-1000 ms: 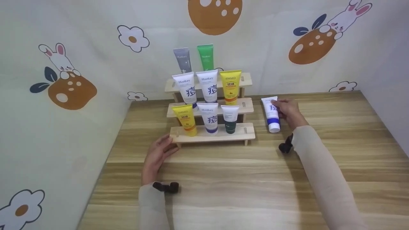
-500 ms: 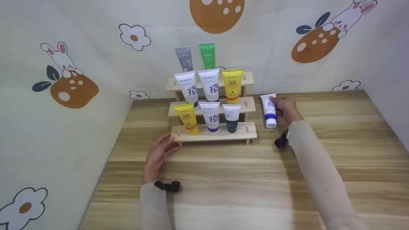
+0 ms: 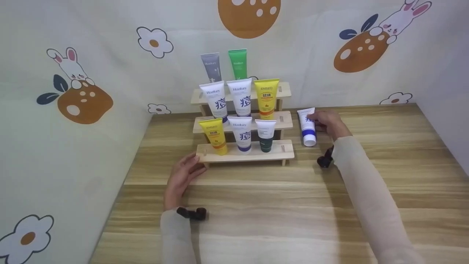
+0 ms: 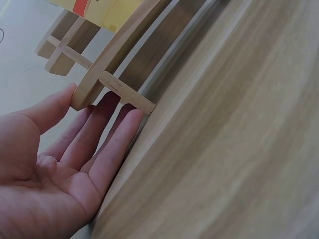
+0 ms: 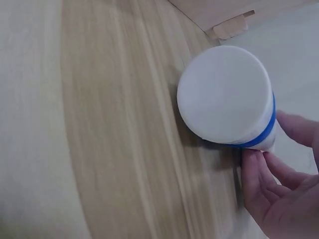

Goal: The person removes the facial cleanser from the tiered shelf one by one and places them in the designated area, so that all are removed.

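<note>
A three-tier wooden display stand (image 3: 253, 158) holds several squeeze tubes standing on their caps. My left hand (image 3: 181, 176) grips the left end of its lowest shelf. In the left wrist view, the thumb touches the shelf end (image 4: 89, 87) while the fingers reach under it by the leg (image 4: 127, 92). To the right of the stand, my right hand (image 3: 329, 123) pinches a white squeeze tube with a blue band (image 3: 307, 126) near its flat end. The tube's white cap (image 5: 227, 94) points at the right wrist camera, low over the tabletop.
On the lowest shelf stand a yellow tube (image 3: 214, 136), a white tube (image 3: 240, 134) and a white-and-green tube (image 3: 265, 135). Two white tubes and a yellow tube (image 3: 266, 99) occupy the middle. Grey (image 3: 211, 67) and green (image 3: 238, 64) tubes are on top. A printed cloth (image 3: 183, 22) hangs behind.
My right hand has moved the white tube slightly left and back, nearer the stand. My left hand keeps its place on the shelf end. The head view has shifted a little.
</note>
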The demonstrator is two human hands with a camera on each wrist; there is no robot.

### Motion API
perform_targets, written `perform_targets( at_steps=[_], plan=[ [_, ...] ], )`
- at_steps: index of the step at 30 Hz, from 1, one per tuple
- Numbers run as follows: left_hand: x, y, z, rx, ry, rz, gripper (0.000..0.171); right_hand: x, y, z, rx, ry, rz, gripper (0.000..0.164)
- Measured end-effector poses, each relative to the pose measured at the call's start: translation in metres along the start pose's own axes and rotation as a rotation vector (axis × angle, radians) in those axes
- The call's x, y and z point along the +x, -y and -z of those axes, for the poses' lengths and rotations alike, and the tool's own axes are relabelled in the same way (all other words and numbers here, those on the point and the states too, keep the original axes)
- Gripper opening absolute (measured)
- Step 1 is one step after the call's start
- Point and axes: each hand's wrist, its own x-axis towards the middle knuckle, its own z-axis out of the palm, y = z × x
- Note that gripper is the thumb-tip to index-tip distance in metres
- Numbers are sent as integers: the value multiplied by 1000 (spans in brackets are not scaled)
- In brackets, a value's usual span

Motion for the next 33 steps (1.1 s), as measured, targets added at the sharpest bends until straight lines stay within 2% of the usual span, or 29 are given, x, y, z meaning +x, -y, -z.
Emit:
perform_targets(
  at_steps=[5, 12, 14, 19, 25, 31, 33],
  plan=[
    [0, 2, 0, -21, -3, -11, 57, -1, 0, 3, -48, 78, 15, 52],
    [-2, 1, 1, -31, -3, -9, 55, -8, -1, 6, 3, 87, 0, 19],
    [-2, 0, 1, -31, -9, -3, 56, -8, -1, 6, -7, 80, 0, 16],
    [-2, -1, 0, -20, -10, 6, 55, -10, 0, 7, -34, 76, 7, 13],
    [-2, -1, 0, -21, -1, 5, 59, -11, -1, 8, 0, 104, 12, 17],
    [-2, -1, 0, -23, -11, 0, 59, -15, 3, 10, -56, 96, -10, 24],
    [-1, 0, 0, -15, 2, -5, 57, -18, 6, 12, -93, 94, 7, 26]
  ],
)
